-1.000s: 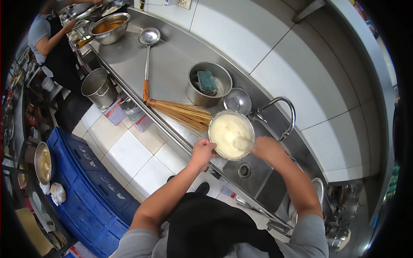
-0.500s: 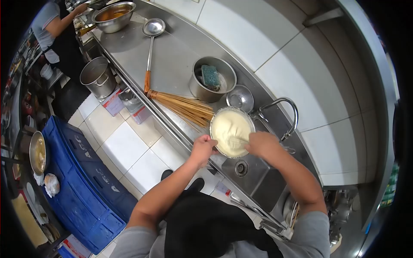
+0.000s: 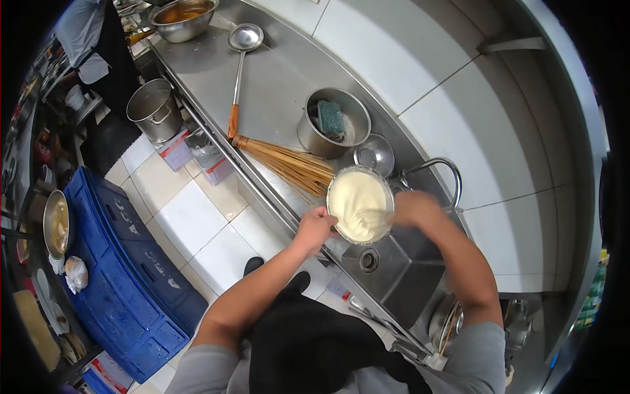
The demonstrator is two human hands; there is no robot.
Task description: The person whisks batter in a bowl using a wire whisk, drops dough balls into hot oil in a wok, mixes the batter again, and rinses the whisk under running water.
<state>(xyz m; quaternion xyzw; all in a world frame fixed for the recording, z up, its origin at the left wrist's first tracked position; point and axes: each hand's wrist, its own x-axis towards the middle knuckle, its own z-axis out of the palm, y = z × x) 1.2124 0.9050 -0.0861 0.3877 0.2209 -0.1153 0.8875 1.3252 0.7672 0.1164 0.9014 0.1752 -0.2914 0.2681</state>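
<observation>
A round bowl [image 3: 359, 205] of thick pale-yellow mixture is over the left edge of the sink. My left hand [image 3: 316, 228] grips its rim at the lower left, thumb on top. My right hand [image 3: 415, 209], blurred by motion, is closed at the bowl's right side. It holds a utensil, blurred and partly sunk in the mixture, whose kind I cannot make out. Just left of the bowl lies a bundle of thin bamboo sticks [image 3: 285, 163]. Behind the bowl stand a small metal bowl [image 3: 375, 155] and a steel pot [image 3: 306, 131] with a green scouring pad [image 3: 331, 117] inside.
A faucet [image 3: 453, 172] arches over the sink [image 3: 410, 269]. A long-handled ladle [image 3: 245, 38] and a basin [image 3: 186, 29] of orange liquid rest farther along the counter. Blue bins [image 3: 125, 295] and a tall pot [image 3: 155, 108] stand left. A co-worker [image 3: 88, 39] is at the upper left.
My right hand has moved slightly right with the utensil, and the mixture's surface swirls differently. My left hand stays on the rim. The co-worker has shifted, and the camera view has moved slightly.
</observation>
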